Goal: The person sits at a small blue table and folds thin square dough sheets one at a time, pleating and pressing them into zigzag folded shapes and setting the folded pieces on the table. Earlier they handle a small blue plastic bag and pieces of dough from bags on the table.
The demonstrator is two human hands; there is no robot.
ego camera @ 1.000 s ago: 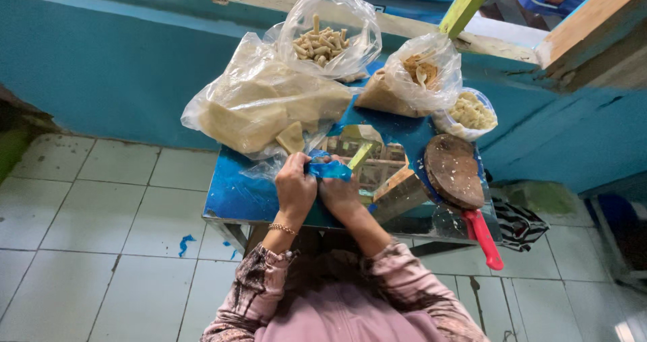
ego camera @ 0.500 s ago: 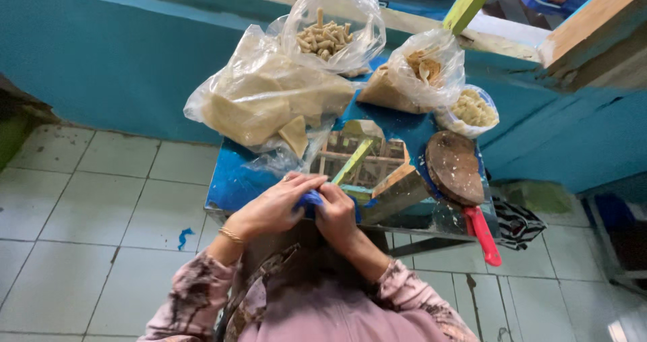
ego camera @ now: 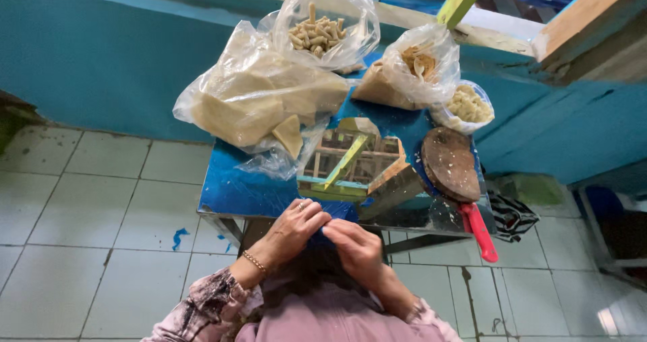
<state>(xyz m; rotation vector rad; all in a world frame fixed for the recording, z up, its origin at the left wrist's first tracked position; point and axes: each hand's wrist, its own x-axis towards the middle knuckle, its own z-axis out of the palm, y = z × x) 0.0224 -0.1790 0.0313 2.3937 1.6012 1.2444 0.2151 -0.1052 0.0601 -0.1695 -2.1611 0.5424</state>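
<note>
A small blue item is pinched between both hands at the near edge of the blue table; it is mostly hidden, so shape and axis cannot be told. The left hand and right hand are closed on it, fingertips meeting. Compared with before, both hands are drawn lower, nearer the body. Beyond them a wooden frame is seen.

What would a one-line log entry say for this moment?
left hand: pinching small blue piece | right hand: pinching it too | place: near edge of blue table | behind: plastic bags
</note>
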